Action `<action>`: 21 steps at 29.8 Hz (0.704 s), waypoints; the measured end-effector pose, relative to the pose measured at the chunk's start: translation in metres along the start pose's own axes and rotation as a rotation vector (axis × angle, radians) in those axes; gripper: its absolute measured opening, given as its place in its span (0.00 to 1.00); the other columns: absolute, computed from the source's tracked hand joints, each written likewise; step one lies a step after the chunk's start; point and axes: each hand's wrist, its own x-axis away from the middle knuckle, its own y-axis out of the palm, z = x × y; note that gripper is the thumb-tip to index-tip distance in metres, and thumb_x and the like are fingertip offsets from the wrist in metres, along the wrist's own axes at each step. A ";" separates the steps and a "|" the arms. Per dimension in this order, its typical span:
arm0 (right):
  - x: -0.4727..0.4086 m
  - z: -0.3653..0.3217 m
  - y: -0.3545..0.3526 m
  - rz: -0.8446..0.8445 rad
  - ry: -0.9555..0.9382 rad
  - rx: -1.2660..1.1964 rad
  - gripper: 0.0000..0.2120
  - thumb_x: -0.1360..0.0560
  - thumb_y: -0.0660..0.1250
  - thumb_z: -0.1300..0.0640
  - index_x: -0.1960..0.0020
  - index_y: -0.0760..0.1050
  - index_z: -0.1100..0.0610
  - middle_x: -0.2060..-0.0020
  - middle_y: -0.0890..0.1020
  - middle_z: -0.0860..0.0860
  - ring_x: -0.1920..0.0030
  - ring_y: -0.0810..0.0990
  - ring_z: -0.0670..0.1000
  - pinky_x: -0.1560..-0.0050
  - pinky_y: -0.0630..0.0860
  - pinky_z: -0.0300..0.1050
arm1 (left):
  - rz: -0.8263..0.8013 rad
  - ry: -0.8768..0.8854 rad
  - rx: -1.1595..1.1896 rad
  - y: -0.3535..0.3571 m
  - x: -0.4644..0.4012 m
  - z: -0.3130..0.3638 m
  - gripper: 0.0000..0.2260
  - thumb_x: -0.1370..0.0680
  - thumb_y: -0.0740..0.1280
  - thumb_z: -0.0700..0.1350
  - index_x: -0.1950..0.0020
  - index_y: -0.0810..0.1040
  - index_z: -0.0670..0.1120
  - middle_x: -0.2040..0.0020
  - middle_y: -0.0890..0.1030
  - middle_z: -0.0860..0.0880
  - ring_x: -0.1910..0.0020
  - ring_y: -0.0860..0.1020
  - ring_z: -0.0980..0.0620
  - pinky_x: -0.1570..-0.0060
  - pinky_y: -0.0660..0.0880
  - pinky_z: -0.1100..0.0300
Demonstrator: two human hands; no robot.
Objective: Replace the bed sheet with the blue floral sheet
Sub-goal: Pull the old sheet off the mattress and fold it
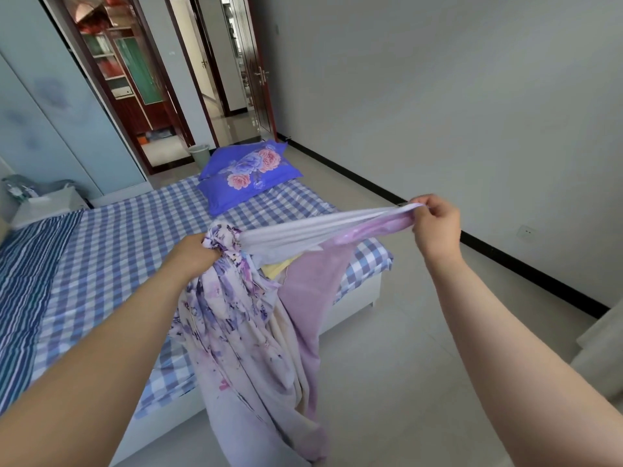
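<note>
While your left hand [199, 252] bunches the lilac floral sheet [242, 318] and your right hand [435, 219] pinches its edge over the checked bed [111, 247], you're mid-unfold; next, find a corner and spread it.

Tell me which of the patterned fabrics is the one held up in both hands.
The pale lilac floral sheet, stretched between left hand and right hand. The blue checked cover and striped cloth lie flat on the bed.
</note>
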 end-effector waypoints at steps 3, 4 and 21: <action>0.001 0.020 -0.001 -0.133 0.087 0.091 0.15 0.29 0.53 0.69 0.64 0.74 0.55 0.71 0.73 0.52 0.70 0.68 0.51 0.67 0.67 0.41 | 0.032 -0.017 -0.037 0.003 -0.001 0.003 0.10 0.23 0.64 0.44 0.65 0.71 0.48 0.65 0.73 0.46 0.63 0.72 0.45 0.68 0.63 0.57; 0.001 0.022 -0.002 -0.184 0.092 0.133 0.15 0.28 0.54 0.69 0.63 0.74 0.56 0.70 0.75 0.53 0.68 0.70 0.52 0.66 0.69 0.43 | 0.035 -0.017 -0.041 0.004 -0.002 0.003 0.10 0.23 0.64 0.45 0.64 0.72 0.48 0.64 0.74 0.46 0.62 0.73 0.44 0.67 0.64 0.57; -0.004 0.036 -0.009 -0.236 0.035 0.278 0.08 0.26 0.60 0.67 0.54 0.74 0.56 0.62 0.78 0.52 0.66 0.77 0.52 0.60 0.78 0.48 | 0.017 -0.030 -0.043 0.010 -0.006 -0.003 0.09 0.24 0.63 0.42 0.64 0.71 0.44 0.63 0.74 0.44 0.64 0.73 0.46 0.67 0.65 0.58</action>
